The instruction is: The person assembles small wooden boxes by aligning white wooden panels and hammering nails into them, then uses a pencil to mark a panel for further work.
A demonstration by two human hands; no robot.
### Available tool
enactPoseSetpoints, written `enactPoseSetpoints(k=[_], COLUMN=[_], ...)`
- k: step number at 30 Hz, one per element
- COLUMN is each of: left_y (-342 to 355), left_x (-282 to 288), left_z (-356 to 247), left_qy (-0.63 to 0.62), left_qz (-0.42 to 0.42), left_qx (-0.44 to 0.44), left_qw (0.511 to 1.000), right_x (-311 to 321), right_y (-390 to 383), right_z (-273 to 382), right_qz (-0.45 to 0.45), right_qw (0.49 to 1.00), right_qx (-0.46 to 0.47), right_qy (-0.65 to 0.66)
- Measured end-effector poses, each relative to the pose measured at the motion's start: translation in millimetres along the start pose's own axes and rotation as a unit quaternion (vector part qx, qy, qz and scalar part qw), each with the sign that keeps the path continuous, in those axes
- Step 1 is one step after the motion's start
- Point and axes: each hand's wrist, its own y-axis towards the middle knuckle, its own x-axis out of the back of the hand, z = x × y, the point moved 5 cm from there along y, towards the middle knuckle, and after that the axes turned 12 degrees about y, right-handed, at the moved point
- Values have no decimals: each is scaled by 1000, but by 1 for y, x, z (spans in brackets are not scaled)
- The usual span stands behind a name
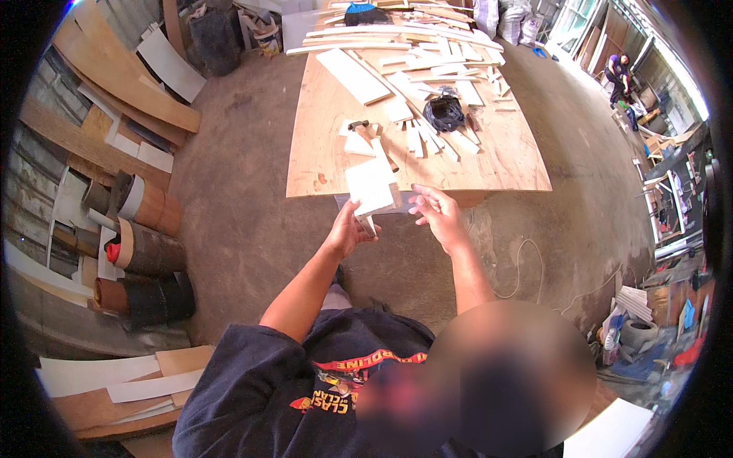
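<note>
Head view: gripping white flat piece [369, 185] in left hand [350, 232], up by tabletop's [319, 166] near edge. Holding right hand [439, 215] with fingers loosely spread beside clear plastic [406, 202], can't tell if pinching it. Probably early going: piece in hand, not set down yet. Can see hammer [360, 125] lying unused, loads of wood pieces [353, 76] loose, so likely plenty left.
</note>
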Motion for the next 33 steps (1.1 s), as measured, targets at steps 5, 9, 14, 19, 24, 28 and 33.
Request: enactPoseSetpoints(k=[5, 9, 14, 19, 24, 28, 33], left_y=[5, 35, 89, 157, 192, 218, 257], left_x=[2, 36, 93, 156, 185, 205, 216], left_z=[-19, -14, -7, -1, -29, -49, -56], left_qy=[48, 23, 55, 87, 66, 99, 103], left_qz=[-114, -124, -176, -196, -200, -195, -180], left_qx=[-37, -36, -35, -50, -3, 94, 90], left_qw=[992, 991, 982, 975, 978, 971, 974], right_x=[-12, -26, -43, -43, -49, -68, -80], right_y=[30, 73, 142, 224, 284, 323, 361], right_z=[-24, -40, -68, -135, -177, -178, -160], right_qz=[24, 10, -20, -63, -76, -76, -85], right_qw=[998, 993, 970, 963, 963, 956, 945], right_qx=[-34, -15, -31, -43, -68, -31, 2], right_qy=[-40, -118, -239, -258, -251, -282, -317])
